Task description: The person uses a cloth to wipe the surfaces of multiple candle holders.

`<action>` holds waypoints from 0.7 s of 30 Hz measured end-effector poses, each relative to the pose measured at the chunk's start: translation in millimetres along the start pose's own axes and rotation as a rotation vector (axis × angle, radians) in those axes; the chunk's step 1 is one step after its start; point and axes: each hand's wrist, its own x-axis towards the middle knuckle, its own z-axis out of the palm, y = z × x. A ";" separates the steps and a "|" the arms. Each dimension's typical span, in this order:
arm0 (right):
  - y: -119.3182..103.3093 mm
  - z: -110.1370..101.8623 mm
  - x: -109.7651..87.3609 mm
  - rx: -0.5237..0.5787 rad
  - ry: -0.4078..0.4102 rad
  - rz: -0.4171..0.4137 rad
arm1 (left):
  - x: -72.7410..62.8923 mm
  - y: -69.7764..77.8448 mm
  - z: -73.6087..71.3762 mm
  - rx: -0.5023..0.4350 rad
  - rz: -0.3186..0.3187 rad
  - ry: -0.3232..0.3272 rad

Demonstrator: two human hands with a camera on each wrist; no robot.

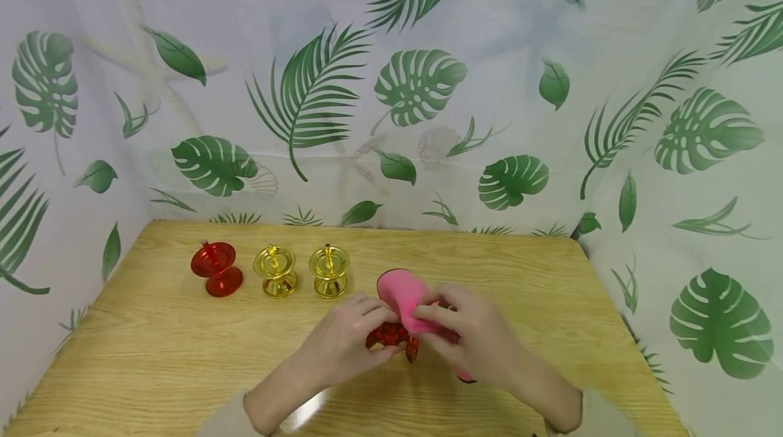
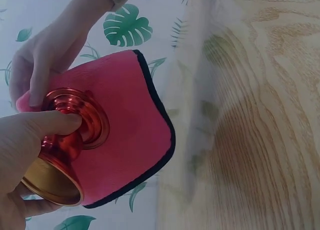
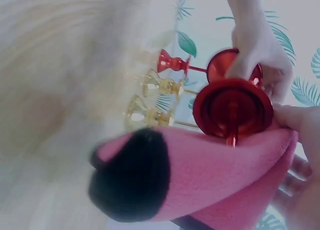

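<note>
My left hand (image 1: 351,338) grips a shiny red candle holder (image 2: 65,147) by its narrow waist, the thumb lying across it. The candle holder is tilted, and its hollow base faces the left wrist camera. In the right wrist view its wide dish (image 3: 232,108) and central spike show. Fingers and thumb of my right hand (image 1: 471,335) pinch a pink cloth (image 1: 404,293) with black edging. The cloth lies against the dish end, and part of it drapes down below the right hand. In the head view both hands and the cloth hide most of the candle holder.
Another red candle holder (image 1: 224,281) and two gold ones, a left one (image 1: 280,284) and a right one (image 1: 330,285), stand in a row at the back left of the wooden table (image 1: 153,362). A leaf-print curtain (image 1: 342,172) rises behind and along both sides.
</note>
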 end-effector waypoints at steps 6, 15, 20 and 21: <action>-9.9 9.0 -11.0 -0.185 0.120 -0.197 | -0.7 -0.6 -0.5 -0.013 -0.043 -0.038; -19.1 12.8 -17.1 -0.205 0.101 -0.129 | -1.8 -2.4 0.4 -0.014 -0.064 -0.066; -14.6 11.4 -9.6 -0.134 0.069 -0.038 | -2.7 -2.6 0.5 0.001 -0.039 -0.041; -12.8 11.3 -7.6 -0.111 0.063 -0.014 | -3.1 -2.5 0.6 0.007 -0.031 -0.035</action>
